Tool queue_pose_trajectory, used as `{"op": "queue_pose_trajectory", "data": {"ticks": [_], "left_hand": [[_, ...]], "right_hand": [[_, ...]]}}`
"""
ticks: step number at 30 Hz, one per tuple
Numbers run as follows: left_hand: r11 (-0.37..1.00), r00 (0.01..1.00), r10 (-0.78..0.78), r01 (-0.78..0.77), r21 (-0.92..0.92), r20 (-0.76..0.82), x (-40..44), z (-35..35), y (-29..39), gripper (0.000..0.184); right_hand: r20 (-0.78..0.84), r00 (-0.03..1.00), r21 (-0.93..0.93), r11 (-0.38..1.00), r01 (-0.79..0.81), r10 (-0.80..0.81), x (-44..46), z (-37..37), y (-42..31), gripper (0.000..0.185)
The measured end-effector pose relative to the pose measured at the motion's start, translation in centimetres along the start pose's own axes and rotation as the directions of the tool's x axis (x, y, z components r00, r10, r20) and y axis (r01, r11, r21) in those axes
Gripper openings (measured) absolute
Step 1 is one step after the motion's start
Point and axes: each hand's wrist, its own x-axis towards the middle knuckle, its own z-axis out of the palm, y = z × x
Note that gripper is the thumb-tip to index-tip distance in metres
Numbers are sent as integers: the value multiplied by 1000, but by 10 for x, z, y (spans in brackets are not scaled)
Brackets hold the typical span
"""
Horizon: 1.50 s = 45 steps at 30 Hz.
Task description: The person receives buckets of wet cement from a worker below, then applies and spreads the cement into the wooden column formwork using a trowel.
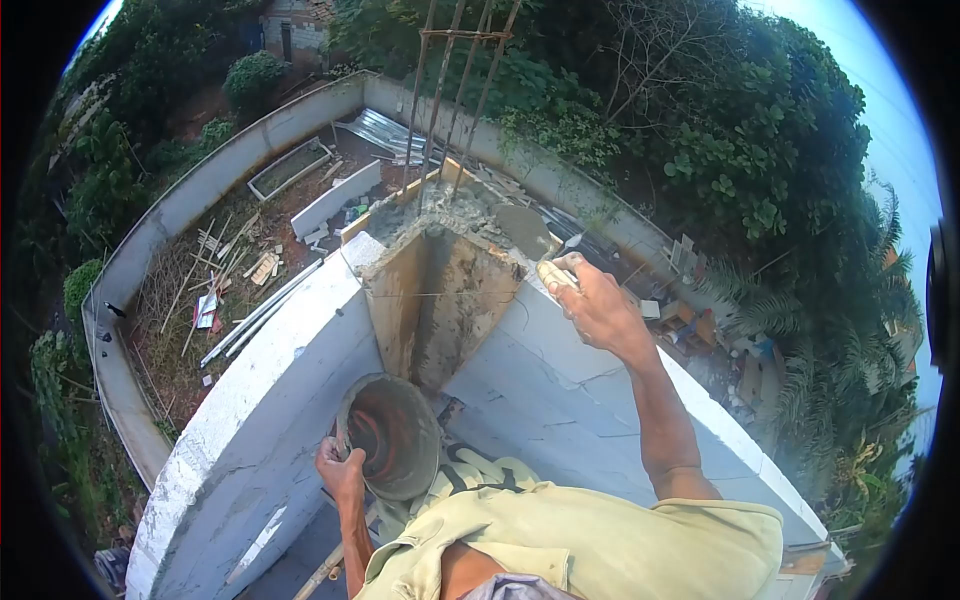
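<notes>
My left hand [342, 472] grips the rim of a tilted bucket [425, 455], whose inside is smeared grey with a reddish patch. Above and to the right, my right hand [597, 305] is closed around the pale handle of a trowel [525, 230]. The trowel's grey blade lies at the right side of the wet mortar [435, 208] that tops the corner column. Wooden formwork boards [440, 300], stained with cement, enclose the column below the mortar. Several steel reinforcing bars [440, 100] stick up out of it.
White block walls [250, 375] run down from the corner on both sides, with a high drop beyond them. Far below, a boundary wall [210, 170] rings ground strewn with planks, poles and metal sheets [385, 135]. Dense trees [720, 150] stand behind.
</notes>
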Motion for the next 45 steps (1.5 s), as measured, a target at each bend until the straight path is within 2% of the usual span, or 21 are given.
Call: {"op": "queue_pose_trajectory", "data": {"ticks": [1,3,5,7,8,11,12,14,17,19,21,25,27,29,31,33,36,38,41,43,45], "left_hand": [[1000,1000,14,-14,27,4,4,0,0,25],[998,999,4,-7,69,39,9,1,12,26],[995,998,-6,0,100,68,14,9,23,27],[988,992,-2,-16,152,123,20,12,30,28],[989,992,-2,-17,149,125,24,11,28,28],[983,986,-5,-26,184,167,31,10,20,28],[984,984,-15,-17,180,176,32,12,22,27],[984,982,-25,-9,178,185,36,11,20,27],[988,983,-37,9,154,179,38,8,14,29],[982,983,1,-35,185,181,41,1,16,25],[984,988,-6,-22,179,157,47,-3,7,25],[973,988,5,-41,229,154,52,-2,14,26],[968,985,0,-44,245,173,52,-5,12,27],[967,985,5,-49,251,173,53,-5,12,28],[970,984,-36,-7,242,174,48,-9,13,27],[969,987,-38,-2,247,156,48,-11,12,27],[967,988,-28,-12,254,154,48,-13,15,27],[969,988,-20,-18,247,152,47,-11,15,27],[971,988,-18,-19,240,150,47,-13,14,26],[969,989,-12,-24,244,144,46,-13,11,25],[970,991,-9,-24,243,136,41,-12,11,25]], "right_hand": [[-5,1000,4,1000,-11,11,6,4,1,43],[-31,993,105,988,113,-110,25,11,4,43],[12,997,104,992,69,-71,40,10,-2,43],[-9,974,70,971,228,-228,57,14,4,46],[-32,973,-47,972,228,-230,52,9,-2,49],[-131,963,-194,959,207,-235,41,7,-22,49],[-125,965,-193,959,206,-233,43,12,-27,49],[-101,981,-374,920,115,-164,51,22,-43,45],[3,985,-436,886,159,-175,55,26,-63,41],[34,983,-317,931,180,-178,52,-3,-61,42],[78,961,-281,919,277,-265,41,-19,-68,43],[13,961,-310,912,267,-276,63,6,-72,41],[19,977,-363,909,202,-210,77,17,-76,41],[55,960,-387,880,275,-276,81,12,-76,41],[95,968,-214,945,248,-233,87,0,-69,41],[66,953,-228,925,303,-295,99,0,-56,43],[160,926,-270,887,373,-341,108,-8,-42,47],[162,923,-69,929,365,-350,113,-19,-37,43],[167,874,-80,878,473,-456,110,-20,-37,46],[170,902,-80,907,414,-397,111,-25,-36,44],[133,891,-285,845,453,-434,104,-18,-38,42]]}}
